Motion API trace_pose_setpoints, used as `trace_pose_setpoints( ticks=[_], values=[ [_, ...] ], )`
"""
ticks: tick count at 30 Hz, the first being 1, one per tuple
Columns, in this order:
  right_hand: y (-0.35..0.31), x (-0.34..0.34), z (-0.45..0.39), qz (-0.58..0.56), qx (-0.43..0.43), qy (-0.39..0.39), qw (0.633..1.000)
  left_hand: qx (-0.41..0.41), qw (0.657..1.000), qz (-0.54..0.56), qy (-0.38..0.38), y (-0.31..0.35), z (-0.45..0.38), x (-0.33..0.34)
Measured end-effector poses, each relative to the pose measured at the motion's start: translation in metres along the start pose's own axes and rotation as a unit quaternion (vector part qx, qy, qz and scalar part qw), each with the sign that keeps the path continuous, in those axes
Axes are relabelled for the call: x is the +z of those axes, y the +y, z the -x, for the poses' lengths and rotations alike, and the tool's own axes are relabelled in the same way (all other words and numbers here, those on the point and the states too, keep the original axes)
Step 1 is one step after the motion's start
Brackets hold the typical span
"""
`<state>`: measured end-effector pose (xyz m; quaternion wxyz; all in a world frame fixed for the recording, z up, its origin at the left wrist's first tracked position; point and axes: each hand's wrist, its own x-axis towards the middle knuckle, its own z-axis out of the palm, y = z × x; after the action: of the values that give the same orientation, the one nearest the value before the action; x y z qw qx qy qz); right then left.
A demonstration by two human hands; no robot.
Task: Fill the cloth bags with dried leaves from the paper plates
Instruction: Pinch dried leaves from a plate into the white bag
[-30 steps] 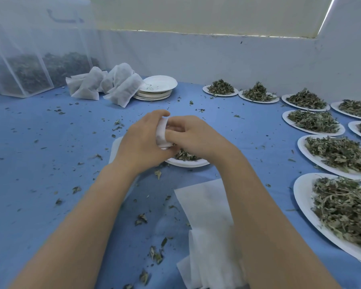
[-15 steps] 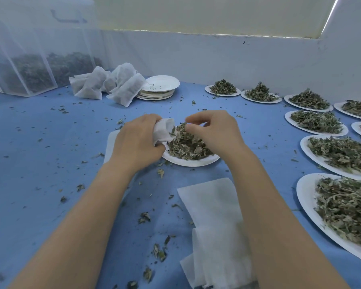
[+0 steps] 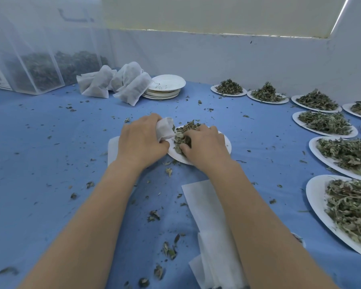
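Here, at the middle of the blue worktop [image 3: 40,142], a person's left hand [image 3: 142,140] gripped a small white cloth bag [image 3: 165,128], its fingers curled round the crumpled cloth and its mouth turned toward a paper plate [image 3: 227,142]. The bag's flat tail lay on the worktop under the wrist. The right hand [image 3: 204,144] rested on the plate, fingers curled into a heap of dried leaves [image 3: 186,132], grey-green and crumbly; how much it had gathered could not be told.

Along the right edge stood more filled plates [image 3: 342,153], close together, some of them touching, in a row running from the near edge to the back wall. Toward the back left corner, several filled bags [image 3: 131,86] leaned against a stack of empty plates [image 3: 165,88], with clear bins [image 3: 40,69] of leaves behind them. Flat unfilled bags [image 3: 206,215] lay at the near edge, partly under the right forearm.

Leaf crumbs were scattered across the cloth, thickest near the near edge between the arms. The widest open stretch lay on the left side of the worktop, between the hands and the bins.
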<state>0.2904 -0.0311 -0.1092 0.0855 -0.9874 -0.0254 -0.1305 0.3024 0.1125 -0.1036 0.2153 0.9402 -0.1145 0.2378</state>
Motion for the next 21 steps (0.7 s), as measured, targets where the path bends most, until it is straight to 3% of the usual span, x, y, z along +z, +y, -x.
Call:
trace_pose_setpoints(
  ticks=[4,11,17,21],
  values=[
    [0.002,-0.007,-0.002,-0.009,-0.009,-0.004,1.000,-0.001,1.000,-0.003,-0.007,-0.002,0.000,0.002],
    [0.015,-0.026,0.003,-0.216,0.036,0.062,0.974,0.012,0.999,-0.033,-0.025,-0.010,-0.002,0.005],
    [0.007,-0.027,0.007,-0.099,-0.010,-0.061,0.993,0.011,0.999,-0.028,-0.025,-0.011,-0.002,0.006],
    [0.001,-0.030,0.005,-0.049,-0.010,-0.089,0.995,0.010,0.999,-0.020,-0.029,-0.011,-0.001,0.006]
  ],
)
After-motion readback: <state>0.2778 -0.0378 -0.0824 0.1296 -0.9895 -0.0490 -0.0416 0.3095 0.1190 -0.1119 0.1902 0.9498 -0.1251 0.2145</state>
